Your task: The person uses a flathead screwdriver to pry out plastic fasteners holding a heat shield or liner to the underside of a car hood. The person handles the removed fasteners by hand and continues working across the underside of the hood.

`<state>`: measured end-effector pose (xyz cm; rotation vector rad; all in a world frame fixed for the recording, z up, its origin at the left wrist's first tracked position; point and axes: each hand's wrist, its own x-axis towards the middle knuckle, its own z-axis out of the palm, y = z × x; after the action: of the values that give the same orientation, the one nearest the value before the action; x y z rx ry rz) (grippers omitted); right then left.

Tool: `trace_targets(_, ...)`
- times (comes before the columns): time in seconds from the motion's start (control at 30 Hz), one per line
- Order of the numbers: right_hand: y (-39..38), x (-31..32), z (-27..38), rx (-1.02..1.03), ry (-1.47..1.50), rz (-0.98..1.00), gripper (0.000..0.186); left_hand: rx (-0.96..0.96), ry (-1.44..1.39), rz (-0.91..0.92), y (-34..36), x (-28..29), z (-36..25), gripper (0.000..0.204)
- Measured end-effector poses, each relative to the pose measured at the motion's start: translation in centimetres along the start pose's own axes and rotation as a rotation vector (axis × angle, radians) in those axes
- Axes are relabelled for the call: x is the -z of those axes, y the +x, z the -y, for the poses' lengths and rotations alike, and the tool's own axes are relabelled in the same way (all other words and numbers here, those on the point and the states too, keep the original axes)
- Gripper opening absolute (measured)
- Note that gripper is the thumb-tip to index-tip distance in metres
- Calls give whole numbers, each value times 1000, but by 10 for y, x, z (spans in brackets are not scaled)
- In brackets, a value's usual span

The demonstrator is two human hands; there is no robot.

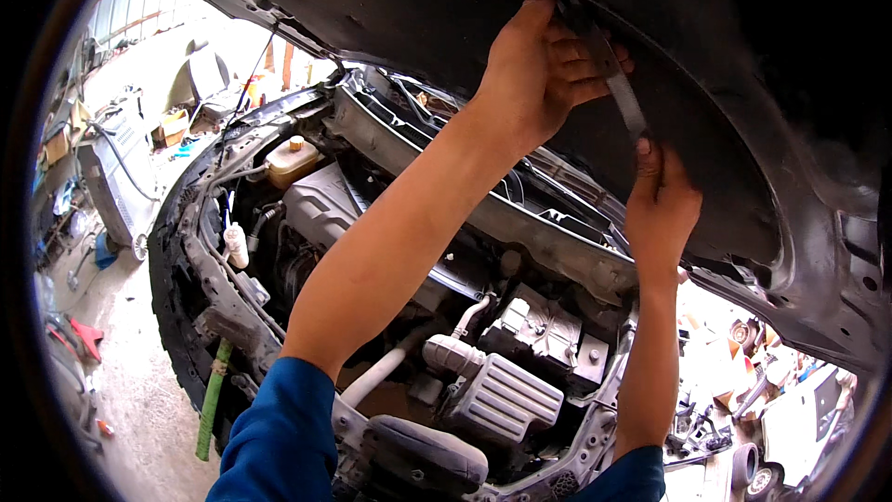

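Above the engine bay, the underside of a raised car hood carries a dark liner. Flat and grey, a narrow strip slants across the liner near its edge; its exact kind is unclear. My right hand pinches the strip's lower end between thumb and fingers. Higher up is my left hand, its thumb raised against the liner's edge. Its fingers are stretched out and apart, reaching behind the strip. The strip's upper end is dark and hard to make out beside that hand.
Below my arms lie a ribbed engine part, a grey engine cover and a fluid tank. A thin rod reaches up to the hood at left. Green-wrapped rod leans at the front. Loose parts and wheels clutter both sides.
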<state>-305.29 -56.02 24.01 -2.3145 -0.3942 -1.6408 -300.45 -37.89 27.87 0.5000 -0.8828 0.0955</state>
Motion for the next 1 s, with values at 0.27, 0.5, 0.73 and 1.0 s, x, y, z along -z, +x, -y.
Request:
trace_targets(0.27,-15,-16,17,54,40,-38,24,19,-57,-29,-4,-2,-6,52)
trace_targets(0.5,-1,-52,-20,256,-105,-192,26,-35,-73,-54,4,-3,6,53)
trace_targets(0.73,-19,-49,14,-77,255,37,35,11,26,-140,7,2,3,55)
trace_targets(1.0,-14,-88,3,82,337,-170,29,-30,-10,22,11,12,5,61)
